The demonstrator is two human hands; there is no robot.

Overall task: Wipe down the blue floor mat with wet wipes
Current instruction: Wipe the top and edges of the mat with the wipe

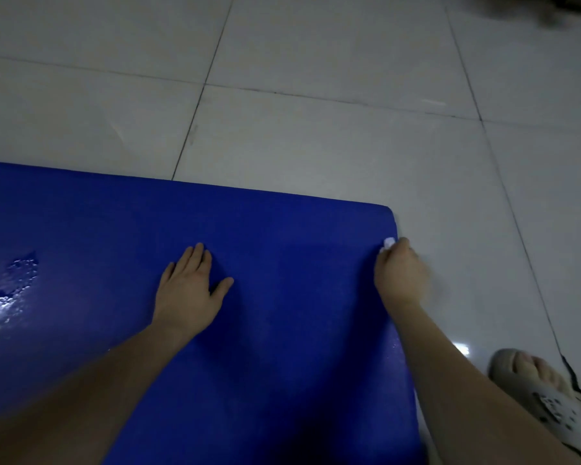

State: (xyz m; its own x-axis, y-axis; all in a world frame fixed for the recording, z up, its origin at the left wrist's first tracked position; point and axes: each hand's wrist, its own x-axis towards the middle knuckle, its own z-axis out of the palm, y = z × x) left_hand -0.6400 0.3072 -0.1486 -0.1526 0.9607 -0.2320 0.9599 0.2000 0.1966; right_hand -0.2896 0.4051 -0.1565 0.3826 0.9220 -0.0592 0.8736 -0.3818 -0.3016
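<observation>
Blue mat (282, 263) lies flat on tiled floor (316, 62). Left hand (190, 286) rests on the mat mid-surface, palm down, fingers straight and spread. Right hand (398, 273) at the mat's right edge near the far corner, fingers curled round a white wet wipe (387, 244). Wet sheen (10, 286) on mat, far left.

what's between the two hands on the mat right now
Only bare blue mat: the head view shows nothing lying between the flat left hand and the right hand, which grips a white wipe at the mat's edge.
</observation>
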